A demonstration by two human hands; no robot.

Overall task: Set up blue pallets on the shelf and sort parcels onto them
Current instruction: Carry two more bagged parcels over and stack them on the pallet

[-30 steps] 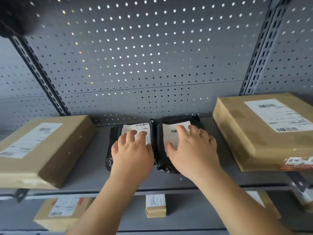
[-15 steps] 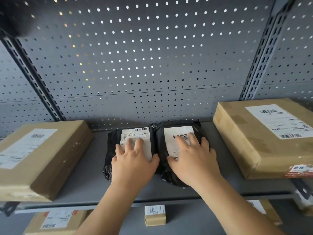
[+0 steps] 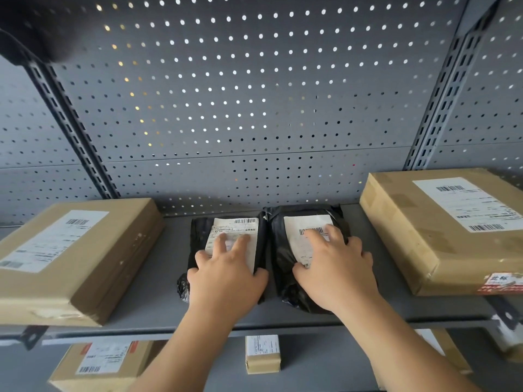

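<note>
black parcels lie side by side, long axes front-to-back, left grip and right grip pressing flat-fingered.

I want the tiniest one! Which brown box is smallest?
The little box in the middle of the lower shelf. The left box and right box above it look far bigger.

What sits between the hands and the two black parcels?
Nothing visible: the left hand rests on the left black parcel, the right hand on the right black parcel. No blue pallet is in view.
</note>
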